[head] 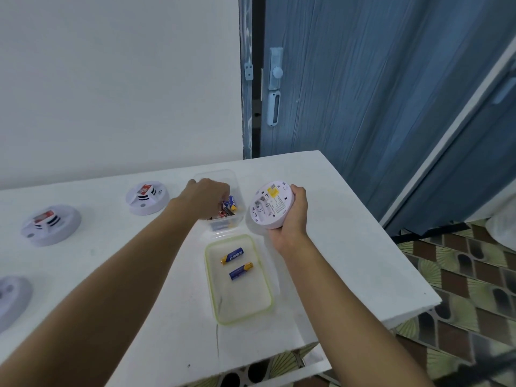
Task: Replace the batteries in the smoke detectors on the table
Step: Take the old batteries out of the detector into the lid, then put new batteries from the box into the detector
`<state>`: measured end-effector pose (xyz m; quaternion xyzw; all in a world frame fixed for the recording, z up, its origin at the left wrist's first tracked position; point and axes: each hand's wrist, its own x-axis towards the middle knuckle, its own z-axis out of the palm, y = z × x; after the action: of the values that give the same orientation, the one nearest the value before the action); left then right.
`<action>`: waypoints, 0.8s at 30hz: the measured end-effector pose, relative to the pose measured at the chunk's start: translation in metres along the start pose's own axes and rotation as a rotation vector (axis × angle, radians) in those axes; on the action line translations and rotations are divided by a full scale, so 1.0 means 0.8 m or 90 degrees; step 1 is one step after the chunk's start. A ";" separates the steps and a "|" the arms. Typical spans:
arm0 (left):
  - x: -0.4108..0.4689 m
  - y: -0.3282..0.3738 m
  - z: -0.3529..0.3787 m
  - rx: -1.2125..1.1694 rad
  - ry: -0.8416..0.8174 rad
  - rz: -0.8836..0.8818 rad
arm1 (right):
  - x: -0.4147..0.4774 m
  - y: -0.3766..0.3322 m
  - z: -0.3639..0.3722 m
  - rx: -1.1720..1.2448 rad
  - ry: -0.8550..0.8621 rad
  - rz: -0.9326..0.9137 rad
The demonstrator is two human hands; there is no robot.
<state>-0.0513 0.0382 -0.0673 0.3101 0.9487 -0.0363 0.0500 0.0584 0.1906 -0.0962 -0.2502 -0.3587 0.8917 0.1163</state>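
Observation:
My right hand [291, 219] grips a round white smoke detector [269, 205], tilted with its labelled back toward me, above the table's right part. My left hand [205, 198] reaches into a clear plastic box [220, 196] of blue-and-gold batteries, its fingers curled down among them; whether they pinch one is hidden. Near me lies the box's green-rimmed lid [238, 277] with two batteries [232, 256] on it. Two more detectors [147, 201] [51, 224] sit on the left, showing red-topped parts. A third [11, 300] is cut off at the left edge.
The white table [349, 261] ends in a corner at the right and an edge near me, with patterned floor tiles [460, 289] beyond. A white wall stands behind the table, and a blue door [363, 93] at the back right.

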 end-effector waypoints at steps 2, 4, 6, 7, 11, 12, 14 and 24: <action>-0.003 0.001 -0.005 -0.121 0.050 -0.013 | -0.002 0.003 0.000 0.004 -0.002 0.001; -0.010 0.009 -0.012 -0.276 0.117 -0.017 | -0.004 0.006 0.000 0.012 -0.006 0.004; -0.026 0.023 -0.021 -0.390 0.187 -0.027 | -0.005 0.009 -0.002 0.024 -0.014 0.009; -0.034 0.031 -0.025 -0.446 0.217 -0.038 | -0.006 0.010 -0.003 0.028 -0.019 0.012; -0.066 0.057 -0.033 -0.689 0.267 -0.088 | -0.011 0.018 -0.005 0.058 -0.039 0.025; -0.072 0.061 -0.031 -0.734 0.268 -0.094 | -0.013 0.020 -0.004 0.067 -0.049 0.024; -0.083 0.069 -0.028 -0.788 0.270 -0.108 | -0.017 0.024 -0.002 0.082 -0.070 0.025; -0.112 0.089 -0.006 -0.833 0.338 -0.180 | -0.032 0.032 0.004 0.064 -0.103 0.019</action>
<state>0.0623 0.0439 -0.0546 0.0889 0.7870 0.6103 -0.0121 0.0777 0.1606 -0.1032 -0.1769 -0.3178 0.9275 0.0859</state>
